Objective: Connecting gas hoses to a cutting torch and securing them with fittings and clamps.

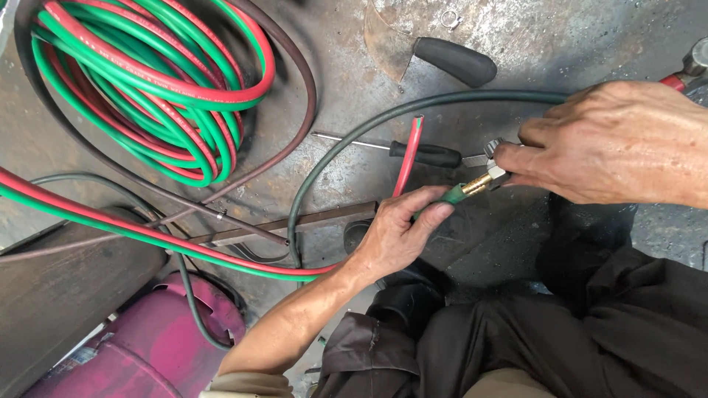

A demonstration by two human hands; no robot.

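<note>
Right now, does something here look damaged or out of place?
Yes. The red hose ends loose, split away from the green hose that the left hand holds. The right hand grips a brass fitting at the green end. Tools lie scattered on the stained floor.

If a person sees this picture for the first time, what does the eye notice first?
Probably the coil of red and green twin hose at top left. Next, at centre right, the left hand grips a green hose end with a brass fitting, where the right hand holds a metal tool.
</note>
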